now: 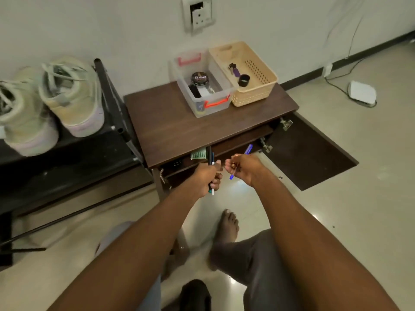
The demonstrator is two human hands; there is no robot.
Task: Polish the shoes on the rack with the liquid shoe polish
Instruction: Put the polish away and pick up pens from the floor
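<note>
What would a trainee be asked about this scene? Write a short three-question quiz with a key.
1. True or false: the left hand grips a bundle of pens.
2. Which container holds the round tin? A) the beige basket B) the clear plastic box C) the open drawer
3. Fill in: the pair of pale sneakers stands on the black ____, left of the brown cabinet.

Key
1. True; the right hand holds a blue pen too.
2. B
3. rack
</note>
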